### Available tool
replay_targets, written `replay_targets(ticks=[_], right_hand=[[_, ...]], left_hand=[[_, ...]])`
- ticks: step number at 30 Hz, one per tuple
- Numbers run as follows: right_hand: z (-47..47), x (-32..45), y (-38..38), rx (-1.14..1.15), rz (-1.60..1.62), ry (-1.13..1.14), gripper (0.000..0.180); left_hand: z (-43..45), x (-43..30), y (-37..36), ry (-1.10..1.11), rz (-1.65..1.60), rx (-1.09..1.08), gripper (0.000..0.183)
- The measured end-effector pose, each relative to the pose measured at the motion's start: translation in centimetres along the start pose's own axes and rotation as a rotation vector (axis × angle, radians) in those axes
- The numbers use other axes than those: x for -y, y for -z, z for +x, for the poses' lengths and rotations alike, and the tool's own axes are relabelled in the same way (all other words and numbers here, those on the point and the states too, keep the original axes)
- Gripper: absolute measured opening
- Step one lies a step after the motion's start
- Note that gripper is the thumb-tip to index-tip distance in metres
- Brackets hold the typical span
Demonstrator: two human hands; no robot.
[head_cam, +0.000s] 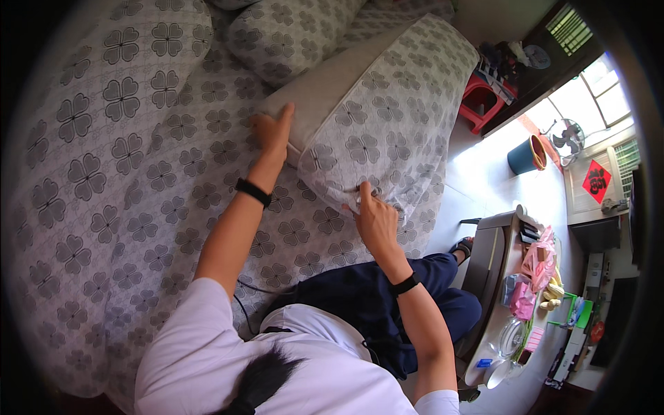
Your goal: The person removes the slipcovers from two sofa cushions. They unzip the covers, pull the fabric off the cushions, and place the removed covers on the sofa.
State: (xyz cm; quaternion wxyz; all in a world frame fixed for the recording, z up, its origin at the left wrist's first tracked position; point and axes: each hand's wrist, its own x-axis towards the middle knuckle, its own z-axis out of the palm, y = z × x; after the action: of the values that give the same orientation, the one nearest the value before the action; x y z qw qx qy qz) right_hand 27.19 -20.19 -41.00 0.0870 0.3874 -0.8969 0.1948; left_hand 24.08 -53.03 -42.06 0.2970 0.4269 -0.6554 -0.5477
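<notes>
A large, thick pillow (386, 111) lies at a slant on the bed. Its upper face has grey four-leaf clovers on white, and a pale seam divides this from a plain beige side (332, 83). My left hand (272, 129) rests against the near end of the beige side, thumb and fingers apart. At the pillow's near end, the patterned fabric is crumpled and loose. My right hand (376, 215) pinches this bunched fabric (410, 202), with its index finger extended along it. Under both hands spreads a matching clover-patterned bedsheet (207, 194).
More clover-patterned bedding (122, 78) and another pillow (290, 41) lie at the upper left. On my right stands a table (482, 311) bearing bags, corn and dishes. Beyond are a red plastic stool (480, 101), a bucket (524, 155) and a fan (566, 137).
</notes>
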Motion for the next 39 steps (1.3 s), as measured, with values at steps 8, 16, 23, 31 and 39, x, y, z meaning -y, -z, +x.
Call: replay_targets(ticks=[8,16,23,31,39], right_hand=[[0.3,1.2,-1.0,-0.104,0.12,0.01,0.043],[-0.4,-0.5,2.0,0.017,0.12,0.24,0.049],[0.2,-1.2,5.8,0.203,0.162,0.275,0.032],[0.3,-1.5,11.1,0.296,0.145,0.257,0.027],[-2.5,-4.9,4.6,0.46,0.026,0.13,0.026]], left_hand=[[3.5,-2.4,-2.4,0.044,0.383,-0.199,0.083],[3.0,-1.8,-4.8,0.11,0.536,-0.432,0.054],[5.7,0.4,-5.0,-0.029,0.592,-0.494,0.052],[9.3,2.5,-6.5,-0.113,0.589,-0.631,0.05],[10.7,4.6,-6.5,-0.249,0.575,-0.653,0.053]])
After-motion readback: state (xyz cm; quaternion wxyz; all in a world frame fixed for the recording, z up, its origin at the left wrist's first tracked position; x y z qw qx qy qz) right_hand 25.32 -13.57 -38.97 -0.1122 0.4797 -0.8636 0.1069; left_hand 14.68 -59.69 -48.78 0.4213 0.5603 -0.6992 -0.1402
